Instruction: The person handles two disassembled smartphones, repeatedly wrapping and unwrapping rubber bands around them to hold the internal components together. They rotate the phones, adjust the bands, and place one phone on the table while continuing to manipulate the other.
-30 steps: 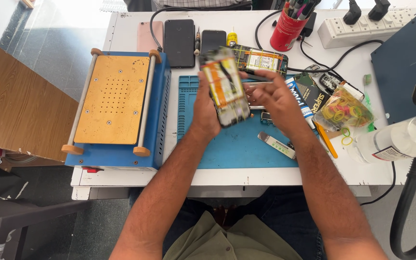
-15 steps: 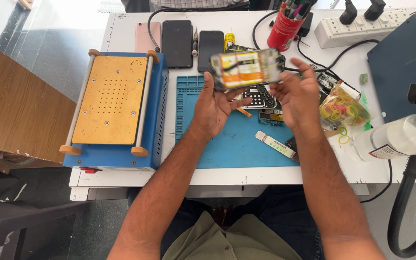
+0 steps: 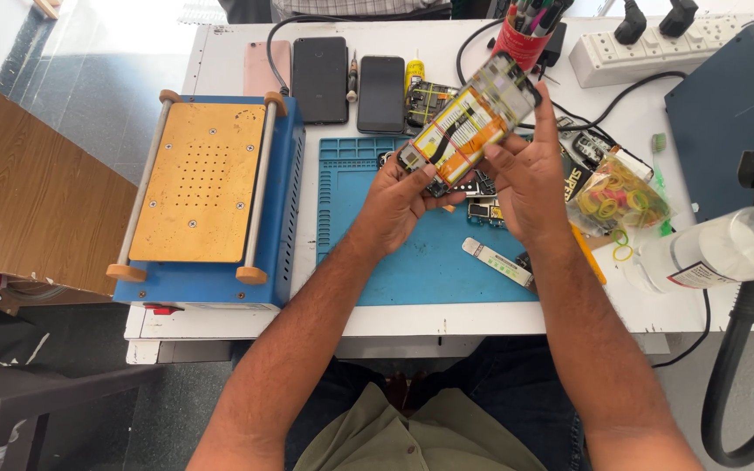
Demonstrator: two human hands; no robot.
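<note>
Both hands hold an opened phone up over the blue mat, tilted so its far end rises toward the red pen cup. The left hand is closed round the lower end, thumb and fingers pinching its corner. The right hand cups the upper half from the side, fingers partly curled behind it and thumb on the near edge. The phone's back is off: a yellow-and-orange inside shows, crossed by thin bands.

My reading is that this is an inspection step, the phone being turned in the light to check its inside before any part is worked on. A next move would call for a firm two-handed hold while it turns, then a flat spot on the mat, kept off the small boards and the white strip lying there.

On the counter beside the mat stand a blue heating plate, three dark and pink phones at the back, a bag of rubber bands and a clear bottle to the right
</note>
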